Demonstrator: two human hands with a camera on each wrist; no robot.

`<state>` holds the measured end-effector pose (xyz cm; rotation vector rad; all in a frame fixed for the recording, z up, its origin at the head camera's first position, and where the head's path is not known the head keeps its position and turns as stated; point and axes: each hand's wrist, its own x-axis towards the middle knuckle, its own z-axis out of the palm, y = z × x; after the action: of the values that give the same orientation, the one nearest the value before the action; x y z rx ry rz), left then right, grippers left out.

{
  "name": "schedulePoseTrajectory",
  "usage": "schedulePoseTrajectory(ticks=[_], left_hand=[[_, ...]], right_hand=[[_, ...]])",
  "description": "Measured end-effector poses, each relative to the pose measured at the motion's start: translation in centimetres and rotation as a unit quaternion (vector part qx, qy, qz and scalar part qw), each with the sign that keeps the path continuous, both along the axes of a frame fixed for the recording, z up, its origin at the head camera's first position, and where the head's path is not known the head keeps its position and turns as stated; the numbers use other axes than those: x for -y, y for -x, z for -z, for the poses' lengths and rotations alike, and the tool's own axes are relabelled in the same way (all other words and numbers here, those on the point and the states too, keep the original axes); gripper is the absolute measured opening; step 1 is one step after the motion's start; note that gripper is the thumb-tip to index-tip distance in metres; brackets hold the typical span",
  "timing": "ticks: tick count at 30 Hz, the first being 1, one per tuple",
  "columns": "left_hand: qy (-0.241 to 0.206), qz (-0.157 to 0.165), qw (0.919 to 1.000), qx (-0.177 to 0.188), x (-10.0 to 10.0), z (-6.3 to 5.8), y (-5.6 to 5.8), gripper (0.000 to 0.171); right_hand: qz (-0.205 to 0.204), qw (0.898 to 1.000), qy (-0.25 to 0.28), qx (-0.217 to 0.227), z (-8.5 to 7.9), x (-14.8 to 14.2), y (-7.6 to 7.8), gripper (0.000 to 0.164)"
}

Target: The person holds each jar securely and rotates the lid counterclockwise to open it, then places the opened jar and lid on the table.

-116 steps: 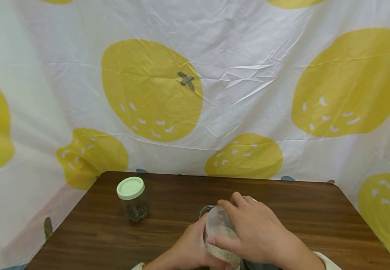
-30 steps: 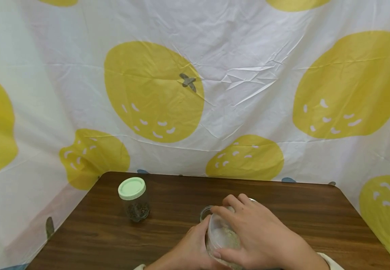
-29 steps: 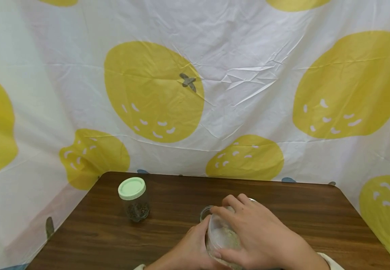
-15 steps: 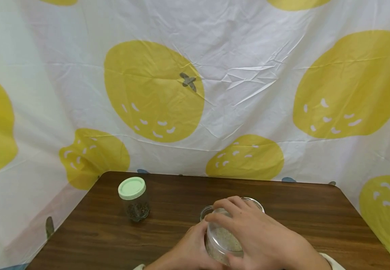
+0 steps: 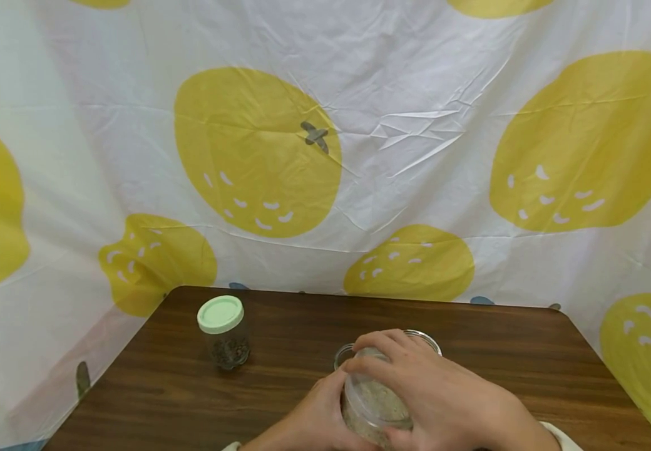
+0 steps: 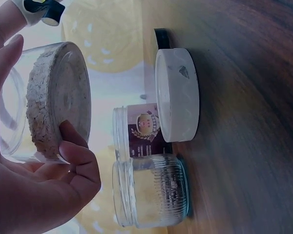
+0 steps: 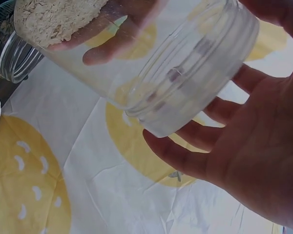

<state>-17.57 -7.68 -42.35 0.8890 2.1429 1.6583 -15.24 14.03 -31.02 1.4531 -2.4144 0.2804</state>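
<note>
Head view shows, nearest, the left hand (image 5: 317, 410) curled round a clear, round-bodied jar of pale flakes (image 6: 51, 100), gripping it low, with fingertips at the edge of its base in the left wrist view. Over the top lies the right hand (image 5: 438, 391), its bent fingers gripping the rim of a translucent round lid (image 7: 205, 85); whether that lid is tight on the threads cannot be told. The jar is held above a dark brown wood-grain table (image 5: 280, 329). The likeliest trouble is there: smooth walls and a low hold mean a hard turn on the lid could spin the jar out of the left hand, and a loose lid with the jar leaning could let flakes spill. Below it stand a shallow white round object (image 6: 178, 95), a lidless clear ribbed glass jar with dark contents (image 6: 156, 190), and just beside that a jar with a maroon label (image 6: 146, 129); an elbow or dropped jar could knock these. Farther left, well apart, stands a clear jar with a pale green lid (image 5: 225, 341); behind hangs a white cloth printed with yellow fruit (image 5: 404, 181)
</note>
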Motion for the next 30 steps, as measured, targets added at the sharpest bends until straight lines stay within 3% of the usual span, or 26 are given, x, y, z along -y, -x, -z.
schedulePoseTrajectory(ticks=[11, 19, 24, 30], left_hand=[[0.003, -0.06, 0.9979, -0.023, 0.6, -0.6, 0.3, 0.096], [0.019, -0.119, 0.9916, -0.047, 1.9, -0.8, 0.6, 0.088], [0.019, -0.163, 0.9849, -0.054, 3.0, -1.2, 0.9, 0.095], [0.035, -0.234, 0.9691, -0.07, 4.6, -2.3, 1.4, 0.1]], right_hand=[[0.099, 0.993, 0.058, 0.014, -0.1, -0.4, 0.1, 0.078], [0.15, 0.986, 0.072, 0.02, 0.0, -0.7, 0.6, 0.077], [0.168, 0.984, 0.062, 0.023, 0.4, -0.9, 0.8, 0.078], [0.172, 0.983, 0.049, 0.043, 1.2, -1.0, 1.0, 0.077]])
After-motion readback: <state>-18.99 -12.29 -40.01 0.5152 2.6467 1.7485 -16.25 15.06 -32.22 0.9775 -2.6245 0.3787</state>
